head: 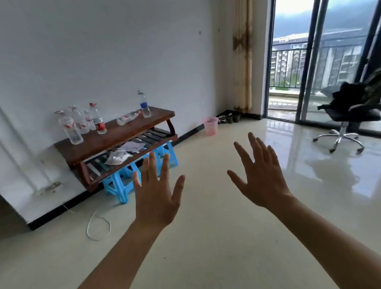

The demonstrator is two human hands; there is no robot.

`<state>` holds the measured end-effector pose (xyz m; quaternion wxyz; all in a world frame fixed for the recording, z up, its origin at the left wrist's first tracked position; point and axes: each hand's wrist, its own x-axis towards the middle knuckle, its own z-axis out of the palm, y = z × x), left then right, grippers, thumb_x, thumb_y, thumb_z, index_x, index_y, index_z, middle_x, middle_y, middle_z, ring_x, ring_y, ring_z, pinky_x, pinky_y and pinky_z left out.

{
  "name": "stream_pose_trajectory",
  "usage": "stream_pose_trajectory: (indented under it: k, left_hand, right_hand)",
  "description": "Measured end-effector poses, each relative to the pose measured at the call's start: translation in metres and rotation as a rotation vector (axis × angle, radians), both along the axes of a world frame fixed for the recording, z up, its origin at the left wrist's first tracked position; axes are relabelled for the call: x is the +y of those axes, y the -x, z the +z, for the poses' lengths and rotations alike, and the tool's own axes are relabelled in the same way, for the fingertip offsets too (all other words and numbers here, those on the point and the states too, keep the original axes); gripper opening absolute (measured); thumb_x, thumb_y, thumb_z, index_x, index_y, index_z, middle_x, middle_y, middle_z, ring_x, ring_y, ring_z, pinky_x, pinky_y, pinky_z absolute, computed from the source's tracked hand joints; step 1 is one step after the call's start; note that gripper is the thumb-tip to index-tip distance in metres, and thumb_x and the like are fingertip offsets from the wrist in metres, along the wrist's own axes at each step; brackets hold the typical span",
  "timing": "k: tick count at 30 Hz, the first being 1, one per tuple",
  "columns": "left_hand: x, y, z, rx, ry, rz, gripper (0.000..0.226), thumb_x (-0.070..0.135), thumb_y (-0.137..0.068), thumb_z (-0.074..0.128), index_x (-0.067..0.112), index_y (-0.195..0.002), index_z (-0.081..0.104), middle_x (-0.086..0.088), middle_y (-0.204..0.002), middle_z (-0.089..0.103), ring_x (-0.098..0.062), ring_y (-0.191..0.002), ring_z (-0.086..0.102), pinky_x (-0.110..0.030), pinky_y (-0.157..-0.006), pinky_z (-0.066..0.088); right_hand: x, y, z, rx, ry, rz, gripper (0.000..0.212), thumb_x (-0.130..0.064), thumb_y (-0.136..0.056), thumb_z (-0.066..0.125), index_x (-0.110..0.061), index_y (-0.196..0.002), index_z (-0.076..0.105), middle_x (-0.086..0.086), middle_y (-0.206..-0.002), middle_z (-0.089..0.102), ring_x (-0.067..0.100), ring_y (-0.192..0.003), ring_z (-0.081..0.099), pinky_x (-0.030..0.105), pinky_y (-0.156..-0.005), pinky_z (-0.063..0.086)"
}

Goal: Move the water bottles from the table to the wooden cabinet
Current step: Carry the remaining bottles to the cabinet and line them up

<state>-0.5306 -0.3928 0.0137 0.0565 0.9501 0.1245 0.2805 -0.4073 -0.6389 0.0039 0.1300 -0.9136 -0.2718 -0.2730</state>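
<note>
Water bottles (71,130): a tight cluster of clear upright bottles with red caps and labels at the left end of the wooden bench top; the exact count cannot be told.
Lying bottle (127,117): on its side on the bench top, right of the cluster and apart from it.
Blue-label bottle (144,105): upright near the right end of the bench top, just beside the lying bottle's cap end.
Wooden bench (118,133): dark wood, two tiers, against the white wall; it rests on blue stools (119,189).
Lower shelf (153,136): slatted; it carries papers (134,146) and a crumpled plastic bag (118,156).
Left hand (154,194): raised over the floor, back to the camera; grip slack, fingers straight and spread, holding nothing; well apart from the bottles.
Right hand (260,177): raised level with the left; grip likewise slack, fingers spread, holding nothing.
Floor (218,246): pale glossy tile; a loop of white cord (97,225) lies left of the left forearm.
Waste basket (211,125): pink, by the wall, right of the bench.
Office chair (352,117): black, draped with dark clothing, beside the glass doors (315,46).
Curtain (243,46): beige, stained, left of the doors.
</note>
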Motion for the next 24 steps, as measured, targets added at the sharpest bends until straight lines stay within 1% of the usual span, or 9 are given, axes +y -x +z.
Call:
stream_pose_trajectory:
  k: [4,8,11,13,15,17,19,22,24]
  left_hand:
    - [0.081,-0.045,-0.012,0.006,-0.003,0.102,0.072,0.061,-0.100,0.023,0.018,-0.158,0.027,-0.015,-0.166,0.015,-0.034,-0.152,0.016,-0.063,-0.118,0.018]
    - [0.187,-0.088,-0.039,0.032,-0.003,0.214,0.072,0.061,-0.100,0.023,0.018,-0.157,0.029,-0.018,-0.163,0.023,-0.036,-0.150,0.022,-0.064,-0.115,0.025]
    - [0.266,-0.127,-0.050,0.047,0.010,0.288,0.074,0.063,-0.100,0.023,0.016,-0.157,0.028,-0.019,-0.163,0.022,-0.035,-0.151,0.021,-0.065,-0.115,0.026]
    - [0.311,-0.154,-0.046,0.037,0.052,0.306,0.075,0.064,-0.100,0.022,0.016,-0.157,0.024,-0.019,-0.164,0.019,-0.035,-0.151,0.020,-0.064,-0.116,0.024]
    - [0.357,-0.185,-0.033,-0.002,0.036,0.290,0.075,0.064,-0.100,0.022,0.015,-0.157,0.026,-0.020,-0.163,0.021,-0.036,-0.150,0.022,-0.065,-0.115,0.024]
    - [0.396,-0.218,-0.008,-0.017,0.023,0.286,0.075,0.064,-0.100,0.022,0.015,-0.156,0.027,-0.021,-0.162,0.023,-0.037,-0.149,0.024,-0.065,-0.115,0.026]
    - [0.432,-0.248,0.007,-0.044,0.044,0.299,0.075,0.064,-0.099,0.022,0.017,-0.157,0.025,-0.019,-0.163,0.022,-0.036,-0.150,0.022,-0.062,-0.116,0.024]
    - [0.478,-0.289,0.008,-0.083,0.053,0.306,0.073,0.063,-0.100,0.025,0.019,-0.158,0.023,-0.017,-0.164,0.021,-0.035,-0.151,0.021,-0.060,-0.117,0.022]
    - [0.511,-0.317,-0.006,-0.055,0.058,0.306,0.074,0.064,-0.099,0.024,0.019,-0.158,0.023,-0.017,-0.165,0.021,-0.034,-0.151,0.021,-0.059,-0.117,0.022]
  right_hand:
    - [0.096,-0.081,-0.008,0.031,0.010,0.114,0.078,-0.061,-0.096,0.047,-0.021,-0.160,0.026,0.020,-0.167,0.012,0.041,-0.152,0.021,0.055,-0.122,0.019]
    - [0.214,-0.149,-0.032,0.057,0.027,0.250,0.078,-0.059,-0.095,0.052,-0.021,-0.159,0.029,0.020,-0.166,0.017,0.042,-0.150,0.027,0.059,-0.119,0.026]
    - [0.299,-0.193,-0.044,0.034,0.084,0.290,0.076,-0.061,-0.095,0.042,-0.021,-0.158,0.030,0.020,-0.165,0.020,0.042,-0.148,0.031,0.060,-0.117,0.031]
    - [0.348,-0.221,-0.043,0.047,0.096,0.293,0.077,-0.061,-0.094,0.046,-0.021,-0.158,0.030,0.020,-0.166,0.019,0.042,-0.149,0.030,0.061,-0.117,0.032]
    - [0.397,-0.253,-0.031,0.015,0.077,0.306,0.080,-0.060,-0.094,0.052,-0.021,-0.159,0.027,0.020,-0.167,0.015,0.040,-0.151,0.026,0.061,-0.118,0.030]
    - [0.436,-0.288,-0.009,-0.010,0.054,0.304,0.081,-0.061,-0.095,0.050,-0.021,-0.160,0.024,0.019,-0.168,0.010,0.039,-0.153,0.022,0.058,-0.121,0.026]
    - [0.468,-0.319,0.007,-0.036,0.033,0.303,0.081,-0.060,-0.095,0.050,-0.019,-0.160,0.025,0.020,-0.168,0.010,0.039,-0.152,0.023,0.056,-0.121,0.024]
    - [0.507,-0.364,0.010,-0.054,0.019,0.314,0.081,-0.057,-0.093,0.056,-0.018,-0.159,0.026,0.022,-0.167,0.015,0.041,-0.150,0.027,0.055,-0.120,0.025]
    - [0.536,-0.395,-0.001,-0.035,0.013,0.323,0.083,-0.056,-0.093,0.057,-0.019,-0.159,0.025,0.022,-0.166,0.016,0.041,-0.150,0.029,0.054,-0.120,0.024]
